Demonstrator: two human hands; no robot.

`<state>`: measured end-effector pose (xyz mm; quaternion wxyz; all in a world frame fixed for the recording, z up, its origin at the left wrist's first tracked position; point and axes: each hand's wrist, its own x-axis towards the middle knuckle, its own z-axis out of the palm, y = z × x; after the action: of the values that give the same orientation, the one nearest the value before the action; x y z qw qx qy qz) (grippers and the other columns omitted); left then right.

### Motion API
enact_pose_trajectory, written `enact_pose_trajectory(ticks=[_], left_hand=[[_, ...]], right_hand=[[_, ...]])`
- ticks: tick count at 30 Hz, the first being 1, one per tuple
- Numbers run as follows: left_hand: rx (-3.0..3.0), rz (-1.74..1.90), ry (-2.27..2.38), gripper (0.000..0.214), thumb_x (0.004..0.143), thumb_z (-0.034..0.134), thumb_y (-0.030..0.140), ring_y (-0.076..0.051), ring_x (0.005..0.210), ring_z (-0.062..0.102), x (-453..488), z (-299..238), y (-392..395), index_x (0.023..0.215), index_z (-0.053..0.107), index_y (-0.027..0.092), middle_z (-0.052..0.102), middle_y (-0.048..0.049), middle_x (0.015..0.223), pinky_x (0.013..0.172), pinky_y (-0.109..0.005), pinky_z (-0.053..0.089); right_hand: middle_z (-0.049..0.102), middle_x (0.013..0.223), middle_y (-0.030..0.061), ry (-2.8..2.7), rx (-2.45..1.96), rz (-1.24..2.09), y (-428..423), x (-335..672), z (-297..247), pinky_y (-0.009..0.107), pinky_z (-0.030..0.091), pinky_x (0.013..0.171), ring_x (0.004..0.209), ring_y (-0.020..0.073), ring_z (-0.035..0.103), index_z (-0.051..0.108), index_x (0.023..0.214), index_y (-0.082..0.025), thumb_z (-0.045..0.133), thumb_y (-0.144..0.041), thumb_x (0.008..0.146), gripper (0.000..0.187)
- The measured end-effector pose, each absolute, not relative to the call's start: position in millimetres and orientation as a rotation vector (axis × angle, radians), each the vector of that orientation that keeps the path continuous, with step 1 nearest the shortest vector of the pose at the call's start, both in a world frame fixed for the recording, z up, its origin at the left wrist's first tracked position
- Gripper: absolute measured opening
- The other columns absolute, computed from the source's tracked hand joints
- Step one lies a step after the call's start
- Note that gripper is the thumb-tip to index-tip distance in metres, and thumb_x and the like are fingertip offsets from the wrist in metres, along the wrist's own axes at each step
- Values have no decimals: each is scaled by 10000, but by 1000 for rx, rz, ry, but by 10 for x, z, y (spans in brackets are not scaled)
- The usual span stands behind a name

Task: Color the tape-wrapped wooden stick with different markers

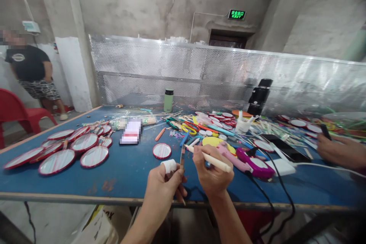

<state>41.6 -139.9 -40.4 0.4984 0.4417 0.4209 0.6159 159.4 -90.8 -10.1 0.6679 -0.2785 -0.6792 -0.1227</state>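
Observation:
My left hand [162, 185], with a white wrapping [169, 166] on one finger, pinches a thin brownish wooden stick [182, 157] held upright above the front of the table. Between the fingers of my right hand [214, 177] is a cream marker pen [215, 161]. Its tip is at the upper part of the stick; whether they touch I cannot tell. Just beyond my left hand lies a round red-rimmed disc [161, 151], mirror-like on top. More such discs [85, 142] are heaped at the left.
A phone [131, 131], a green bottle [168, 101] and a black bottle [259, 97] stand or lie farther back. Right of my hands are a pink-and-purple tool [254, 164], cables and a dark phone [286, 148]. Another person's hand [340, 150] is at the right.

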Motion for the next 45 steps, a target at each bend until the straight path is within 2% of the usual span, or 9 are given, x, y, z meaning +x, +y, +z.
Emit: enact_pose_trajectory(ticks=[45], left_hand=[[1089, 1479, 1032, 256, 748, 668, 373, -106, 389, 577, 415, -426, -1388, 745, 616, 122, 618, 1, 572, 333, -177, 460]], right_hand=[[606, 557, -36, -1516, -627, -302, -910, 1604, -124, 200, 438, 491, 467, 74, 528, 630, 714, -178, 611, -126, 837, 135]])
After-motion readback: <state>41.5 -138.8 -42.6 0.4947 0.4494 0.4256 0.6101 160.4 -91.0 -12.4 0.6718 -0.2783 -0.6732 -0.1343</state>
